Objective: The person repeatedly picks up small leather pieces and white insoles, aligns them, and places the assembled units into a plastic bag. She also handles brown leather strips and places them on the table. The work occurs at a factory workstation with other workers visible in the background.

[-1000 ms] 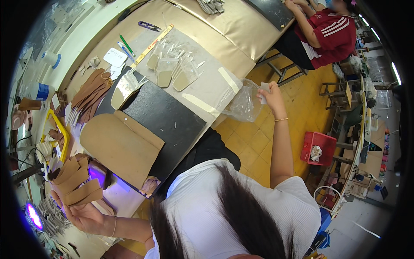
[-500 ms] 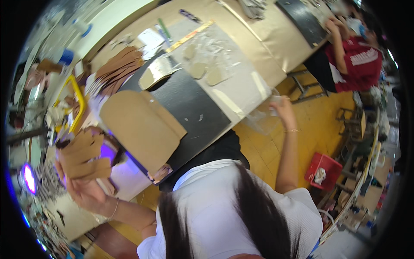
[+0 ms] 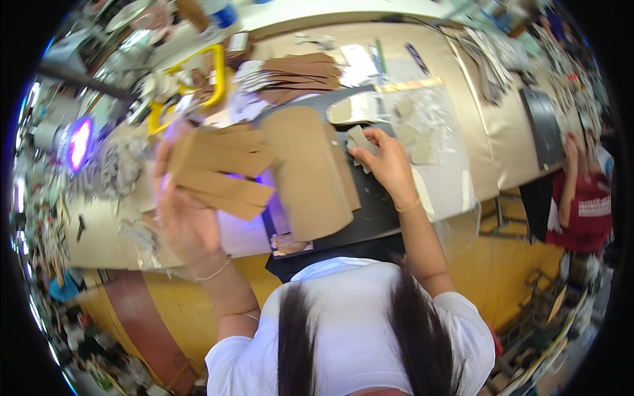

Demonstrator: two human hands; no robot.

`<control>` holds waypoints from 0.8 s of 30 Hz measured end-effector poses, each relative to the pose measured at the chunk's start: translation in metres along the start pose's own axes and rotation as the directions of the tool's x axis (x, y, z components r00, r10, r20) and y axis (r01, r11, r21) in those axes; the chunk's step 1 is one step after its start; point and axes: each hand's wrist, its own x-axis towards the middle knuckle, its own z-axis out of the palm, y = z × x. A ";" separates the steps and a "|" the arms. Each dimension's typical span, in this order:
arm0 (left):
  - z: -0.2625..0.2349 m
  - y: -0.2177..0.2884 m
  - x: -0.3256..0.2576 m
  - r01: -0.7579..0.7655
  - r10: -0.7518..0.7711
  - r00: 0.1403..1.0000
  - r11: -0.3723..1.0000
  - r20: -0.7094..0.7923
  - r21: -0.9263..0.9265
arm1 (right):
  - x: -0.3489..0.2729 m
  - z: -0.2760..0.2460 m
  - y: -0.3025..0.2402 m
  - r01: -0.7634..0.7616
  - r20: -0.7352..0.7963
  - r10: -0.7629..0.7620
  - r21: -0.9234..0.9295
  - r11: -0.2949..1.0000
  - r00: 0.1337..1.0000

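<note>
My left hand (image 3: 188, 221) is closed on a fan of tan leather-like strips (image 3: 221, 175), raised left of a large brown board (image 3: 300, 171) with a rounded far end. Between the thumb and fingers of my right hand (image 3: 389, 162) is a small greyish piece (image 3: 357, 140), bent or folded; its exact kind I cannot make out. That hand is over a black mat (image 3: 378, 210), right of the brown board. Just beyond it lies a pale, rounded, shiny-topped piece (image 3: 353, 109). Loose brown strips (image 3: 300, 74) are piled farther back.
A yellow-framed basket (image 3: 218, 72) stands at the back left, near a glowing purple lamp (image 3: 80, 143). Clear plastic with beige pieces (image 3: 424, 154) lies to the right. Beyond that sits a person in a red shirt (image 3: 588, 208) beside another black board (image 3: 541, 125).
My right hand has come from beside the table's near edge to above the black mat, holding the greyish piece. The strips in my left hand are now nearer the brown board. The view has turned.
</note>
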 end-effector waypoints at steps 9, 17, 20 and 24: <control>0.018 -0.013 0.018 0.039 -0.037 0.999 0.997 0.031 -0.069 | 0.013 -0.053 -0.099 0.628 -0.146 -0.614 0.092 0.773 0.776; 0.044 -0.014 0.031 0.017 -0.021 0.998 0.998 -0.056 -0.062 | 0.008 -0.017 -0.165 0.916 0.141 -0.919 -0.228 0.332 0.368; 0.040 -0.005 0.032 0.057 -0.073 0.991 0.988 -0.108 -0.140 | 0.019 -0.015 -0.150 0.937 0.075 -0.936 -0.098 0.336 0.344; 0.015 0.012 0.036 0.344 -0.326 0.937 0.804 0.125 -0.484 | 0.067 -0.025 -0.109 0.945 -0.136 -0.935 0.056 0.322 0.327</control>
